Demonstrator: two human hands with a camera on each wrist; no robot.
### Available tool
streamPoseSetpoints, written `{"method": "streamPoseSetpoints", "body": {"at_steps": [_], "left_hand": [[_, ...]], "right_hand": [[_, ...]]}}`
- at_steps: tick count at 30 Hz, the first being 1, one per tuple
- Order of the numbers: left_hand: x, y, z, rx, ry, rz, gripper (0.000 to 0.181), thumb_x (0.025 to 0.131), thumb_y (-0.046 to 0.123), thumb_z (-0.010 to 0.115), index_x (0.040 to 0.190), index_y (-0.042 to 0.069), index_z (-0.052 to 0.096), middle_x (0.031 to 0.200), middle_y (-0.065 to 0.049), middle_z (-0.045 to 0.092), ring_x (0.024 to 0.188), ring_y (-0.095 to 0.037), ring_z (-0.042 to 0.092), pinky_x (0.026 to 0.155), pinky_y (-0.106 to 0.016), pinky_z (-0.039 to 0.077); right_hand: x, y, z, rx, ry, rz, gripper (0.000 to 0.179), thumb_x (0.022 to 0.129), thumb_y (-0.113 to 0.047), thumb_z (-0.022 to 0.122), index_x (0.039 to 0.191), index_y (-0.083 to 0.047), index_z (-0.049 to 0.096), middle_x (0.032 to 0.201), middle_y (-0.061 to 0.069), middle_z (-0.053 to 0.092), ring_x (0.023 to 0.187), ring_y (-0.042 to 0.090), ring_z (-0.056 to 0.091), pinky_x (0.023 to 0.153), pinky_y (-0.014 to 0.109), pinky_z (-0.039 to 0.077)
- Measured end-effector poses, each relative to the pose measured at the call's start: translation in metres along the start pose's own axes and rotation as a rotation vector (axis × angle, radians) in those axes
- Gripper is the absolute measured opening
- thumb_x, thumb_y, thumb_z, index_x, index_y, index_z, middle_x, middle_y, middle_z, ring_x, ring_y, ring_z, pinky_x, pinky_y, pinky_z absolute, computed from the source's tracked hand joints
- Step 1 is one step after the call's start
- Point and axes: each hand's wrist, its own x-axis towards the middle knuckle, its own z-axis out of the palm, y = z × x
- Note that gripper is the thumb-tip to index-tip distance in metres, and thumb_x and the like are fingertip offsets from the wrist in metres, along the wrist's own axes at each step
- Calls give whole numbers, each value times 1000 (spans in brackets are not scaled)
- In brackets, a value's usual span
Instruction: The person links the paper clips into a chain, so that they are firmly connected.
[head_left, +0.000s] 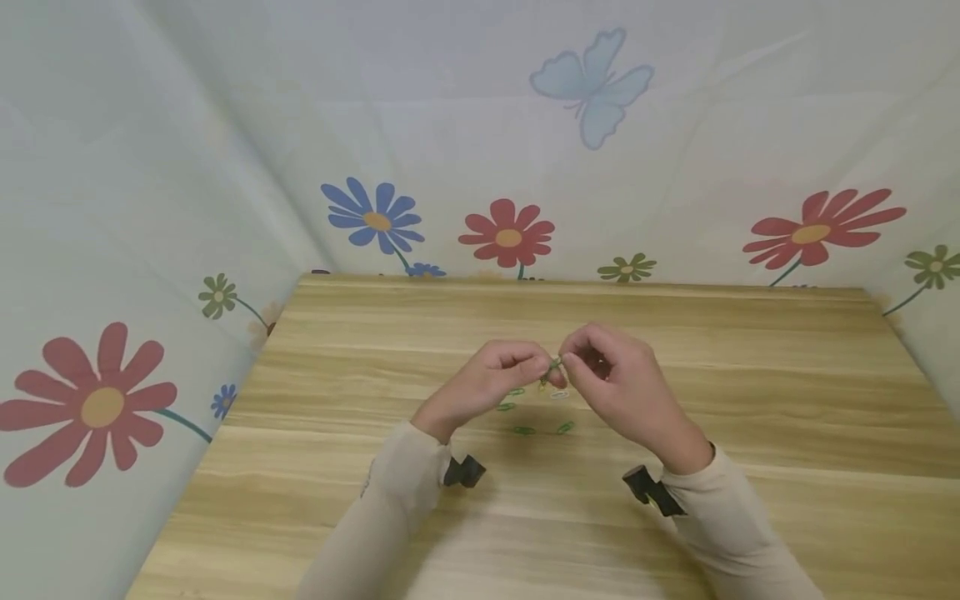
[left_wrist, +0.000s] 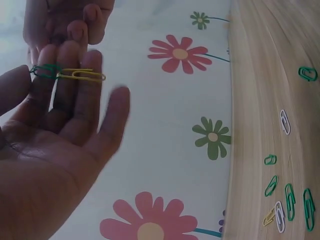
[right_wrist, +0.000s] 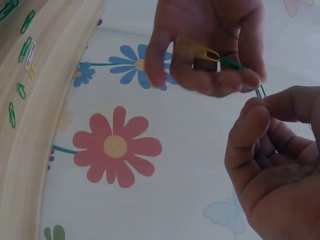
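Observation:
Both hands meet above the wooden table (head_left: 675, 533). My left hand (head_left: 491, 379) pinches a green paper clip (left_wrist: 46, 71) between thumb and fingers. A yellow paper clip (left_wrist: 82, 75) is hooked to that green one and lies across the fingers. Close on the other side, my right hand (head_left: 633, 387) pinches a thin green wire end (right_wrist: 261, 92) between thumb and index finger, right at the left fingertips. Whether this end belongs to the same green clip or to another, I cannot tell. The remaining left fingers are loosely spread.
Loose paper clips lie on the table under the hands: several green ones (left_wrist: 290, 201), a white clip (left_wrist: 285, 122), another white clip (left_wrist: 279, 216) and a yellow clip (left_wrist: 269, 218) beside it. A flower-printed curtain (head_left: 450, 125) stands behind the table's far edge and along its left side.

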Motion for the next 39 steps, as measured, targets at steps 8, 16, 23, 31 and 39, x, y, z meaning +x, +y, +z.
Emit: {"method": "streamPoseSetpoints", "body": {"at_steps": [8,16,23,31,39], "left_hand": [[-4,3,-3,-79,82,-21,31,108,26,51,99,0,66,98,-10,69,96,-30,68,97,-46,51],[-11,7,-8,-154,178,-23,35,105,34,56,99,2,67,94,-10,69,94,-27,69,101,-47,49],[-9,9,-13,-157,207,-6,36,104,38,56,97,4,67,92,-10,70,92,-24,69,99,-47,50],[-8,11,-15,-181,210,6,32,105,33,56,96,5,67,93,-9,68,91,-22,69,100,-48,50],[-10,12,-16,-198,202,10,25,107,23,53,95,6,67,93,-9,66,90,-22,69,99,-48,50]], "right_hand": [[3,25,-2,15,-5,122,10,99,0,60,106,0,67,78,5,61,57,17,54,50,28,48],[0,86,24,-300,-479,335,17,96,-3,59,109,0,70,93,7,68,80,20,61,74,41,54],[-6,100,43,-380,-502,324,9,93,-2,66,101,-3,71,92,10,68,85,24,63,80,45,54],[-9,91,48,-517,-498,358,16,95,-4,65,81,-8,58,75,4,53,69,20,50,63,36,48],[-9,97,37,-518,-571,464,3,86,0,60,83,0,59,71,6,54,64,21,52,60,36,49]]}}
